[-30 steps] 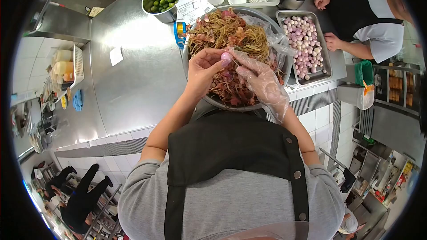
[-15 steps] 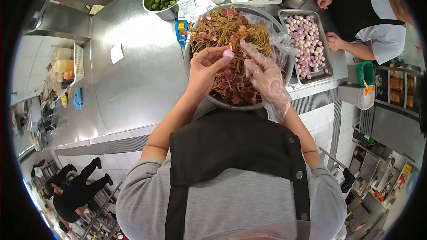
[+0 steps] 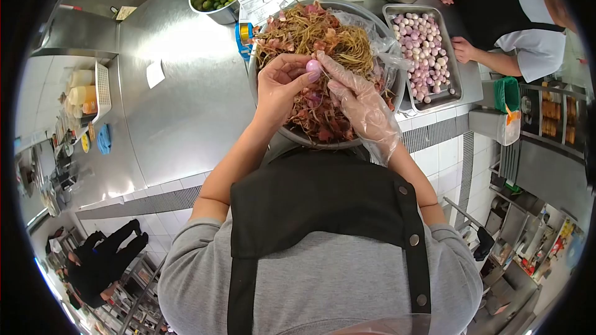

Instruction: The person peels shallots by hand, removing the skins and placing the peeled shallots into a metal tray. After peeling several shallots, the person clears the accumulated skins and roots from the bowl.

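**Peeled shallot pinched above the bowl**

Your bare left hand (image 3: 280, 90) and gloved right hand (image 3: 355, 100) both pinch one peeled shallot (image 3: 313, 66) at upper centre, over the steel bowl (image 3: 292, 135) of skins and stems. Right of it on the tabletop (image 3: 180, 87), a tray of peeled shallots (image 3: 424, 54) sits near a co-worker's hand (image 3: 462, 48).

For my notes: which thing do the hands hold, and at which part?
The left hand pinches a peeled shallot by its sides at the fingertips; the gloved right hand touches it.
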`<action>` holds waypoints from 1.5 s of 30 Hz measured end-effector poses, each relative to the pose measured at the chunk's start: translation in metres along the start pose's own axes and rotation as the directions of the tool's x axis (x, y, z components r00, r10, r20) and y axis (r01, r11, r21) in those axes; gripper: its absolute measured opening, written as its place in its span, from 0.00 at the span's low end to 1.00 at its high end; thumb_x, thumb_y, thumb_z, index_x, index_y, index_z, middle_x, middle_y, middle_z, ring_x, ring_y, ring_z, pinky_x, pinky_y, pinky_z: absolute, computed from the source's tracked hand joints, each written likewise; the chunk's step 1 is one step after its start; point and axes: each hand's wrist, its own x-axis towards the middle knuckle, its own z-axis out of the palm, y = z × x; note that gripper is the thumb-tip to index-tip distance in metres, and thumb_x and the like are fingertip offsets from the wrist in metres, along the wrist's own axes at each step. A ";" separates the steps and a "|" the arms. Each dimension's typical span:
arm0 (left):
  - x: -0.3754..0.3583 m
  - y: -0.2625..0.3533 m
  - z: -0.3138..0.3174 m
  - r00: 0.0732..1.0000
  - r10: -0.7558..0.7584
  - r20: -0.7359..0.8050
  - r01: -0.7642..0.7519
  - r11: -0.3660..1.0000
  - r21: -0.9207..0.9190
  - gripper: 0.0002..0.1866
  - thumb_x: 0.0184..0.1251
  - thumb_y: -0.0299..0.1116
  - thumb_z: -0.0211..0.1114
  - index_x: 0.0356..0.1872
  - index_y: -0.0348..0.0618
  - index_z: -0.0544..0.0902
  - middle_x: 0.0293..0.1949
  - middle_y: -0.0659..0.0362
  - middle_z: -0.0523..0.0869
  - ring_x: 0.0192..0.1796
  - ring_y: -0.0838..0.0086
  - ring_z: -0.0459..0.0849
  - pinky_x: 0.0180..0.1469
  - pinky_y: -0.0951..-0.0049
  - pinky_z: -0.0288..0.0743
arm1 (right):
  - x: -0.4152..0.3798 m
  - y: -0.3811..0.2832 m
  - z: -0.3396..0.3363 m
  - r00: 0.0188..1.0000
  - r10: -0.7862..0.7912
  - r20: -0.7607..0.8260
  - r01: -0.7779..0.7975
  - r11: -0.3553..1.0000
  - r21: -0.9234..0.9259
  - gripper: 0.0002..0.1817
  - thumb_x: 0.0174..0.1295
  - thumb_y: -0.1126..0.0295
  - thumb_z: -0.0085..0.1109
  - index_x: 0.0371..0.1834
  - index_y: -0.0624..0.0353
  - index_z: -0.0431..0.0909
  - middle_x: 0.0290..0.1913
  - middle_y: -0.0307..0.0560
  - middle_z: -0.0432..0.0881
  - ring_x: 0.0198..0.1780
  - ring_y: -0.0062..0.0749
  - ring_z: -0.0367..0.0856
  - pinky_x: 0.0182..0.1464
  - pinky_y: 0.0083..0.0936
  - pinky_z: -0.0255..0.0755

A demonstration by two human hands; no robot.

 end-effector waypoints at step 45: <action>-0.011 0.009 0.001 0.998 0.049 0.025 -0.054 0.955 0.292 0.18 0.64 0.16 0.70 0.56 0.33 0.83 0.50 0.55 0.88 0.48 0.74 0.88 0.52 0.76 0.84 | -0.002 0.022 -0.046 0.802 0.126 -0.584 -0.091 0.992 0.089 0.10 0.69 0.71 0.65 0.50 0.61 0.82 0.38 0.39 0.84 0.35 0.18 0.79 0.34 0.15 0.73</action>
